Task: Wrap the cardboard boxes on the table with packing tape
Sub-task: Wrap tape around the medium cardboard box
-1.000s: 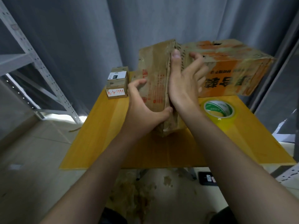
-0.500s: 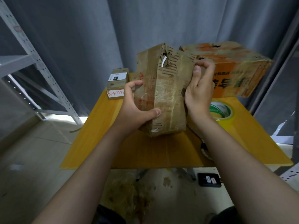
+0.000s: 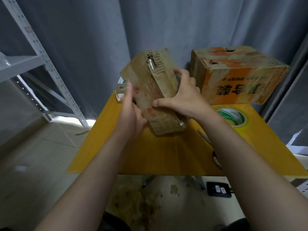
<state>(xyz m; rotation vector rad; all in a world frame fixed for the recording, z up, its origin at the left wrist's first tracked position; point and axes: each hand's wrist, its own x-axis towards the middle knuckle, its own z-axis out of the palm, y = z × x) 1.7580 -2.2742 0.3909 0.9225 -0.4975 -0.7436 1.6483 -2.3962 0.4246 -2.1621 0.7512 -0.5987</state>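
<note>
The worn brown box [image 3: 160,97] is tilted over the middle of the yellow table [image 3: 158,155]; whether its lower corner touches the top, I cannot tell. The left hand [image 3: 131,117] grips its left edge. The right hand [image 3: 181,99] curls its fingers round the right side, thumb laid across the front. Behind it to the right one orange box [image 3: 241,77] stands on the table, with one tape roll [image 3: 233,117] lying flat just in front of it. At the back left the held box and left hand half hide the small labelled boxes [image 3: 120,87], seemingly two, stacked. A metal shelf [image 3: 41,60] stands left, a grey curtain [image 3: 166,22] behind.
</note>
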